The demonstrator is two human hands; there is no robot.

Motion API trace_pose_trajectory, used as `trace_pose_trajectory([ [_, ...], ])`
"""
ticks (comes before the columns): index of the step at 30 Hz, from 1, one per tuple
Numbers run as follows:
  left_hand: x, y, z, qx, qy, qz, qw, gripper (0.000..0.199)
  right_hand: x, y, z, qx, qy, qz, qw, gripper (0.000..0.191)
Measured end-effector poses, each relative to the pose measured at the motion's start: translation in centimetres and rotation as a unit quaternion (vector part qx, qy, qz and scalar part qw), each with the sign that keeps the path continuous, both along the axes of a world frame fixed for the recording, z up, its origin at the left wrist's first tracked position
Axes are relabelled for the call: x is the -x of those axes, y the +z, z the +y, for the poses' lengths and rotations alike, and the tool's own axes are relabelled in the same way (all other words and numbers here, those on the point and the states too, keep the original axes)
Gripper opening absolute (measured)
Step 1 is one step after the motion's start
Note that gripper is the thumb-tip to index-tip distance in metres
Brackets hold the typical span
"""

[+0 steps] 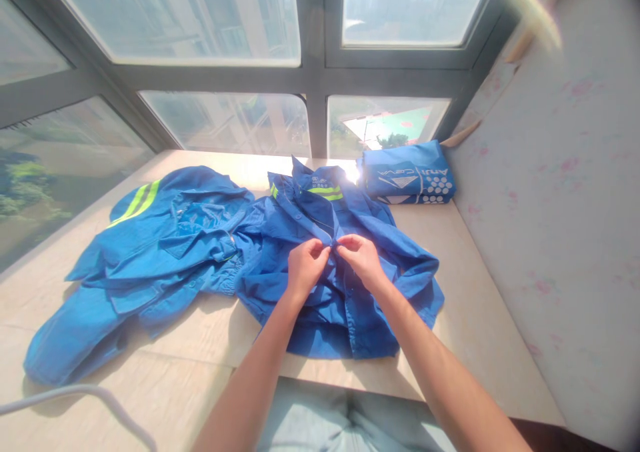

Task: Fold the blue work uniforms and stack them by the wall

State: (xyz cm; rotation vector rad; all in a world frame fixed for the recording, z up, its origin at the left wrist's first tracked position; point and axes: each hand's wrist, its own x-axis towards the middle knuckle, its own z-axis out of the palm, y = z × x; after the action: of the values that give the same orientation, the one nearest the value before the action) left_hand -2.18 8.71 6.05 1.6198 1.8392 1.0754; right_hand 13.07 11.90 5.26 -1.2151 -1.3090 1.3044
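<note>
A blue jacket with yellow-green stripes near its collar lies spread on a light wooden surface. My left hand pinches the left side of its front opening, fingertips closed on the cloth near the zipper. Close beside it, my right hand pinches the other edge at the same height, so the two fingertips almost meet. Above the hands the collar stands open; below them the front flap runs down to the hem. What exactly sits between the fingertips is too small to tell.
Another blue jacket with yellow-green stripes lies crumpled at the left, touching the first. A folded blue bag with white print sits at the back right. A grey cable crosses the lower left corner. Windows and a papered wall border the wooden surface.
</note>
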Motion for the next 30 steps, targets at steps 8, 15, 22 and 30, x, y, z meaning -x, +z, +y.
trace_pose_trajectory([
  [8,-0.5,0.0,-0.2,-0.034,-0.013,0.029,0.999,0.022,0.5,0.5,0.2,-0.003,-0.013,-0.051,0.999,0.023],
  [15,-0.9,0.1,-0.1,-0.019,0.001,0.071,0.997,0.018,0.4,1.2,-0.3,0.000,0.018,-0.045,0.999,0.029],
  [22,0.0,-0.6,0.3,0.029,-0.001,-0.119,0.992,0.023,-1.0,1.0,-0.4,0.015,0.092,0.031,0.995,0.031],
  [30,0.1,-0.9,0.3,0.030,-0.026,-0.208,0.977,0.021,0.1,-0.3,0.3,-0.067,0.041,-0.053,0.996,0.024],
])
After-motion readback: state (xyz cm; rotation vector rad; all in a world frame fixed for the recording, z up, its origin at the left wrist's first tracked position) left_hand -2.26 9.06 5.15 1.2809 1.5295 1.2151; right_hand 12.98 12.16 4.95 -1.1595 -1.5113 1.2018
